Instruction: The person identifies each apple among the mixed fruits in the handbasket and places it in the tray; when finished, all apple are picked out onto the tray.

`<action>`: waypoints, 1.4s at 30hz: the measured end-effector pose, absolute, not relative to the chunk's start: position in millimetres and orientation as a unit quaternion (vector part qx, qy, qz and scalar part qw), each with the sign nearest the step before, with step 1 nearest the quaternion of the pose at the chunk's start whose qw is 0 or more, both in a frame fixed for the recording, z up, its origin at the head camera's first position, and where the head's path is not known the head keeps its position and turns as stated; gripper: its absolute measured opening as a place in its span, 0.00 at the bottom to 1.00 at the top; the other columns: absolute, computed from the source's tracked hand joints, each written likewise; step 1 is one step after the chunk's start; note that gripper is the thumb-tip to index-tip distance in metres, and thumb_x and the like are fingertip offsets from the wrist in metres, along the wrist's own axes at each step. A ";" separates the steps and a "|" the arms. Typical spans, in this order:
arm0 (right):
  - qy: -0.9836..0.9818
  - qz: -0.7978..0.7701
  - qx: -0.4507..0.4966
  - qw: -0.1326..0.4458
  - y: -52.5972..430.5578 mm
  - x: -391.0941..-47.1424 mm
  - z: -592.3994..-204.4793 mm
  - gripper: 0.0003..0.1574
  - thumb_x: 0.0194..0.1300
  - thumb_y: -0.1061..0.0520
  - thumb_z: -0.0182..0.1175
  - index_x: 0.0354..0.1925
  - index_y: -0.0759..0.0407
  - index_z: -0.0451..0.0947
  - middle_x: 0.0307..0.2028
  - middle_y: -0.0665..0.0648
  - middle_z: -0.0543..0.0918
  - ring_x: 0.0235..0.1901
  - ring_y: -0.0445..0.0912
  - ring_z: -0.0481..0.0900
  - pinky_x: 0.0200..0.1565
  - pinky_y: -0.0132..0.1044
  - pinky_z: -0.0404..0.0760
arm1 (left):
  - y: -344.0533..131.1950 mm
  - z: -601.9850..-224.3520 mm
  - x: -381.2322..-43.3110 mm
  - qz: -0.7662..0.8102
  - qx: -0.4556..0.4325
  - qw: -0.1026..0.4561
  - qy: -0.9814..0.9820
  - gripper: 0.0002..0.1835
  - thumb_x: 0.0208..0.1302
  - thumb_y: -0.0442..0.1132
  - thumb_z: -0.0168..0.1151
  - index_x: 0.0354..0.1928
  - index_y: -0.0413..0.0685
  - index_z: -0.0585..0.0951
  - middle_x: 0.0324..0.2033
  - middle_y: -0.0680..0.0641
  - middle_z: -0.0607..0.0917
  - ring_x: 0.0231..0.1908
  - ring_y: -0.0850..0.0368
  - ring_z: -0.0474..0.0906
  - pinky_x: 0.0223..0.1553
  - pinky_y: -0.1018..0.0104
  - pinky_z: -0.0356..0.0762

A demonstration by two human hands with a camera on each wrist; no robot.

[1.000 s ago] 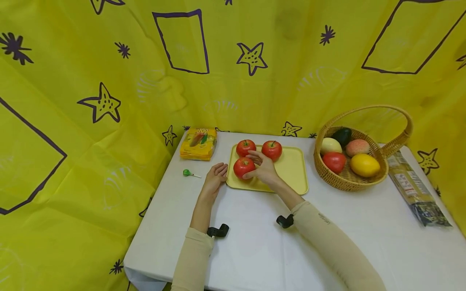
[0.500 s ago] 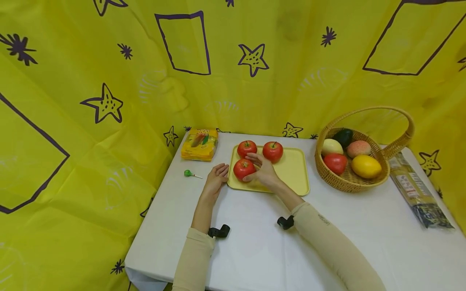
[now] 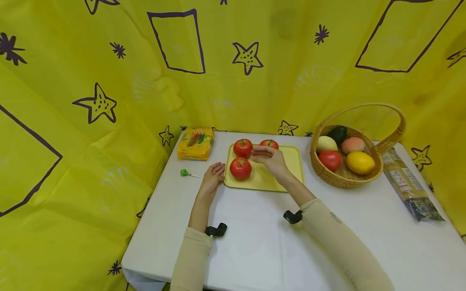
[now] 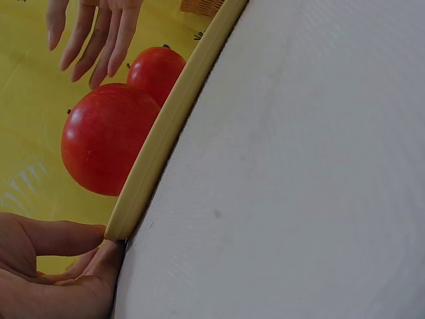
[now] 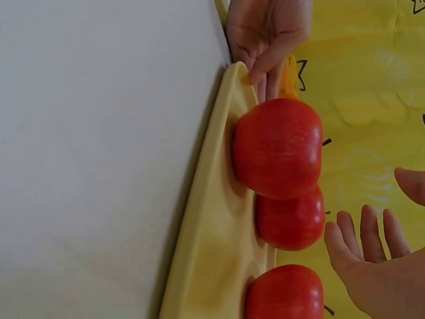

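Mid-frame in my head view, three red apples [image 3: 240, 168] sit on a pale-yellow tray [image 3: 293, 161]. I see the left hand [image 3: 212, 178] pinching the tray's lower-left corner between thumb and fingers; the right hand [image 3: 272, 161], fingers extended, holds nothing above the tray (it partly hides the upper-right apple). At right, a wicker basket [image 3: 335, 180] holds a lemon [image 3: 360, 163].

Yellow packet [image 3: 195, 144], green lollipop [image 3: 184, 172] nearby, wicker basket [image 3: 336, 180], long plastic-wrapped pack [image 3: 410, 184] just beside
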State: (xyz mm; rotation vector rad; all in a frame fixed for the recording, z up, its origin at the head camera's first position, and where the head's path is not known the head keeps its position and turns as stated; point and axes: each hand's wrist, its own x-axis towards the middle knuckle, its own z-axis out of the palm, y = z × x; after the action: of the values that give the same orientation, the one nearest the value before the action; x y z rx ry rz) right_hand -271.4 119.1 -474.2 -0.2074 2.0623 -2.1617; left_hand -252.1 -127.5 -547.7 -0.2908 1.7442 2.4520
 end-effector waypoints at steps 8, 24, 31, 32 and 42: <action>0.703 -0.707 -0.060 0.046 147.4 -268.6 -458.1 0.29 0.70 0.60 0.69 0.64 0.70 0.77 0.58 0.66 0.84 0.50 0.38 0.85 0.54 0.27 0.83 | -129.0 -549.3 -250.7 0.810 -0.092 0.058 0.576 0.40 0.61 0.09 0.44 0.77 0.29 0.57 0.75 0.29 0.64 0.76 0.39 0.61 0.77 0.54 0.61; 0.649 -0.757 -0.069 0.030 194.2 -268.2 -433.6 0.24 0.74 0.67 0.61 0.64 0.75 0.73 0.48 0.56 0.88 0.49 0.44 0.88 0.60 0.45 0.82 | -128.7 -549.0 -246.9 0.808 -0.091 0.060 0.579 0.39 0.61 0.09 0.43 0.77 0.28 0.56 0.75 0.28 0.63 0.77 0.38 0.60 0.77 0.53 0.60; 0.633 -0.773 -0.048 0.006 215.6 -271.9 -428.3 0.24 0.72 0.67 0.64 0.63 0.74 0.75 0.47 0.56 0.89 0.48 0.45 0.89 0.56 0.43 0.85 | -127.9 -546.5 -248.2 0.813 -0.088 0.058 0.573 0.40 0.61 0.09 0.44 0.77 0.28 0.57 0.75 0.29 0.63 0.77 0.39 0.60 0.77 0.54 0.60; 0.635 -0.771 -0.044 0.003 218.3 -271.9 -427.6 0.24 0.71 0.66 0.64 0.62 0.73 0.76 0.47 0.56 0.89 0.48 0.45 0.89 0.56 0.43 0.85 | -127.8 -546.1 -248.6 0.813 -0.089 0.058 0.572 0.40 0.60 0.09 0.44 0.77 0.29 0.57 0.75 0.29 0.63 0.77 0.39 0.60 0.77 0.54 0.60; 0.642 -0.766 -0.029 -0.022 246.6 -268.2 -418.0 0.17 0.71 0.67 0.64 0.57 0.68 0.80 0.46 0.56 0.90 0.47 0.45 0.89 0.54 0.40 0.87 | -127.8 -545.7 -250.1 0.811 -0.085 0.063 0.575 0.40 0.61 0.10 0.45 0.77 0.29 0.57 0.75 0.29 0.63 0.77 0.40 0.60 0.77 0.54 0.60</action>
State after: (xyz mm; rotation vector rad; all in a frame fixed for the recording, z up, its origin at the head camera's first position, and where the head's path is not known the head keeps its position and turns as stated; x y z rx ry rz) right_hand -268.2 246.6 -418.0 -0.0925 2.0443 -2.4413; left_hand -250.1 -127.8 -545.7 -0.2583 1.7385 2.4516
